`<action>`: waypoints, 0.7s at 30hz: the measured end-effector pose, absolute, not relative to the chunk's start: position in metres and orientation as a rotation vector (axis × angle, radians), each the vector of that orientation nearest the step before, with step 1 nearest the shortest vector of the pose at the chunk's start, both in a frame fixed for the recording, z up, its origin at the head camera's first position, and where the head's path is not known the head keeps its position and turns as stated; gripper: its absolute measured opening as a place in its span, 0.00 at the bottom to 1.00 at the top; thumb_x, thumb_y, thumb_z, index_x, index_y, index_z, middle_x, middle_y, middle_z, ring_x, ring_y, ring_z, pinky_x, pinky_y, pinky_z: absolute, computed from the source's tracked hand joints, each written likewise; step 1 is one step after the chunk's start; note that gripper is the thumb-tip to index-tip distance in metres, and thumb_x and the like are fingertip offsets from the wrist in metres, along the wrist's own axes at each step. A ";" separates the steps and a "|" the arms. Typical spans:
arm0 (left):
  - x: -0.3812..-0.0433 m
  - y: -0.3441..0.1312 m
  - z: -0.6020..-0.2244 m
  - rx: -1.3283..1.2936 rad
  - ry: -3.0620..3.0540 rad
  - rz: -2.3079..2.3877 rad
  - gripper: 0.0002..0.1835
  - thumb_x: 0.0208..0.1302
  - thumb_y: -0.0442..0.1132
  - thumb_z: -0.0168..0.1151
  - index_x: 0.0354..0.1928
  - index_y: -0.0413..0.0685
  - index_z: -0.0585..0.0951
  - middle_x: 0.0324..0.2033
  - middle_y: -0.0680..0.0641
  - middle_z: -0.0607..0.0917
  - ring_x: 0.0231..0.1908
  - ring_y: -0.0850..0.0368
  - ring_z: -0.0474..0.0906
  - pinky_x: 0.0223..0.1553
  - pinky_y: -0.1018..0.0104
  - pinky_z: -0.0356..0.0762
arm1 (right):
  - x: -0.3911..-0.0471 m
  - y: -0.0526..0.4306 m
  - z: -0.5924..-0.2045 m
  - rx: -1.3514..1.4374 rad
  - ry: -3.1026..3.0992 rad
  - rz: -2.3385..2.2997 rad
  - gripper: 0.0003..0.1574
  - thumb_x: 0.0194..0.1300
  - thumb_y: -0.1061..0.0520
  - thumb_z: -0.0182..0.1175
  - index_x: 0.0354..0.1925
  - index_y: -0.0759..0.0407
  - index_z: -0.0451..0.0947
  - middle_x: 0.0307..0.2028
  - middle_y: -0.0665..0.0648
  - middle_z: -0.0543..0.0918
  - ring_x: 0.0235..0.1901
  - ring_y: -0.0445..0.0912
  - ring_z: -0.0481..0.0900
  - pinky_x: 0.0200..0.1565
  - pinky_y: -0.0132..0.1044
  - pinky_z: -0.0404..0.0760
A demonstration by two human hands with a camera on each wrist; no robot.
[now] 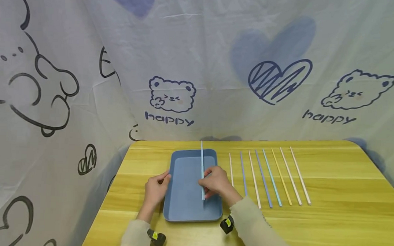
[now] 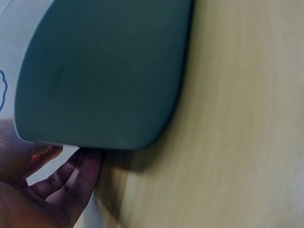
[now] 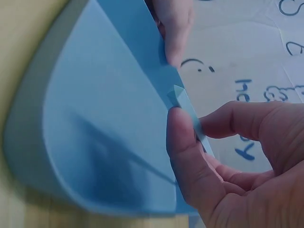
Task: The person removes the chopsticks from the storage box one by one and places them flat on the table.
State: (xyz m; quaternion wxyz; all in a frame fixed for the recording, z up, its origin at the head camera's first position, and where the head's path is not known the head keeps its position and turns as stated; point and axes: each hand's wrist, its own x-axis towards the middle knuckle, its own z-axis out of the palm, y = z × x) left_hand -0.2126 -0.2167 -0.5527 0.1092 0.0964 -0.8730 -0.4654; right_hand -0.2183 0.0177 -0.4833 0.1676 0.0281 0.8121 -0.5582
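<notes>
A blue rectangular tray point(image 1: 182, 195) lies on the table. At its left side, my left hand point(image 1: 156, 189) grips the rim; in the left wrist view the fingers point(image 2: 88, 173) are at the edge beneath the tray's wall point(image 2: 104, 80). My right hand point(image 1: 217, 180) is over the tray's right half and pinches a light blue chopstick point(image 1: 202, 160) near its thicker end. In the right wrist view the thumb and forefinger hold the chopstick point(image 3: 184, 102) above the tray floor, where a shadow falls. Its thin end points toward the back.
Right of the tray, several chopsticks lie in a spaced row, among them a dark blue one point(image 1: 264, 179), a yellow one point(image 1: 282, 177) and a pale pink one point(image 1: 300, 175). A printed curtain point(image 1: 217, 113) hangs behind the wooden table point(image 1: 348, 210).
</notes>
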 end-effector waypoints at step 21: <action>-0.216 -0.215 -0.554 0.275 -2.537 -1.339 0.16 0.72 0.40 0.68 0.59 0.46 0.88 0.28 0.41 0.90 0.24 0.62 0.77 0.26 0.70 0.74 | -0.237 0.114 -0.482 0.174 2.334 -1.621 0.27 0.62 0.66 0.61 0.60 0.71 0.76 0.36 0.66 0.88 0.22 0.46 0.82 0.27 0.43 0.88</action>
